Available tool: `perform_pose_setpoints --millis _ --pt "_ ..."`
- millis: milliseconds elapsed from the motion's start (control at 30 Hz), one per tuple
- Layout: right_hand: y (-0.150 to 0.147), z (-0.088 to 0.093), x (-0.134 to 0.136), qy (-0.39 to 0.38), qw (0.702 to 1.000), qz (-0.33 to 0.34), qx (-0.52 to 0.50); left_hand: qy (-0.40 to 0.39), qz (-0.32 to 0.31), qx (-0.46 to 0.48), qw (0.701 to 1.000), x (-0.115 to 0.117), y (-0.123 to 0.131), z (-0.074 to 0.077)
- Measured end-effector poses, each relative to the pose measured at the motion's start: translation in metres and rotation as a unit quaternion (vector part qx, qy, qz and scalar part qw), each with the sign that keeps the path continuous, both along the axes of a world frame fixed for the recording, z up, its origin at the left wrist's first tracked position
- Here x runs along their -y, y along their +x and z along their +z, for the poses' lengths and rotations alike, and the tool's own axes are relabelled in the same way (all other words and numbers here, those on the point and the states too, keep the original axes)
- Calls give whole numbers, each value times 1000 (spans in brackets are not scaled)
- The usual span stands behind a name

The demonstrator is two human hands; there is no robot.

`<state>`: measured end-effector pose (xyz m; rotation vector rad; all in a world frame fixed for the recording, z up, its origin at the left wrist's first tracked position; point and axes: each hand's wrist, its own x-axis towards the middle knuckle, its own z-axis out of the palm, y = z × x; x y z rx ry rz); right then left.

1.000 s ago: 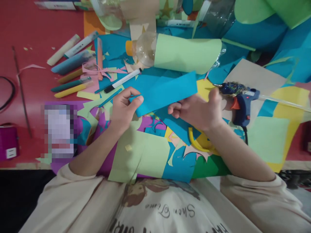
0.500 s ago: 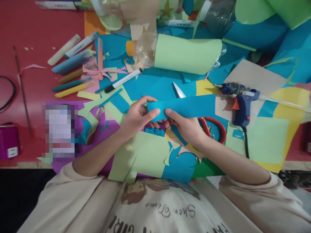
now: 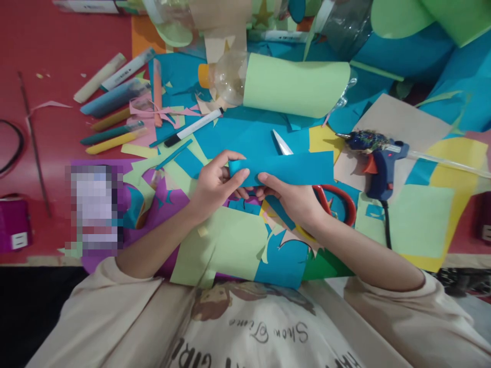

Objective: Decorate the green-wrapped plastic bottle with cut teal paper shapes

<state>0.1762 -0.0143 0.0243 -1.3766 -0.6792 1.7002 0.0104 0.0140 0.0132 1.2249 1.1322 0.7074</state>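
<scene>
Blue paper strip point(image 3: 301, 168), just one, is pinched by two hands point(image 3: 210, 186) point(image 3: 295, 202) over one pair of scissors point(image 3: 283, 144).

Beyond the plain blue rectangular paper strip point(image 3: 295, 168) lies an orange-capped clear plastic bottle point(image 3: 230, 77) in a pale green paper wrap point(image 3: 297, 84), and right of the strip a dark-blue, orange-triggered plastic glue gun point(image 3: 383, 174).
</scene>
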Motion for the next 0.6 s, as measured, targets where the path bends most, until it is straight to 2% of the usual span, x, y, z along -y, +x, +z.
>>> perform_pose_setpoints --millis 600 --pt "1 5 -2 -15 999 28 12 -20 -5 2 1000 0 -1 -2"
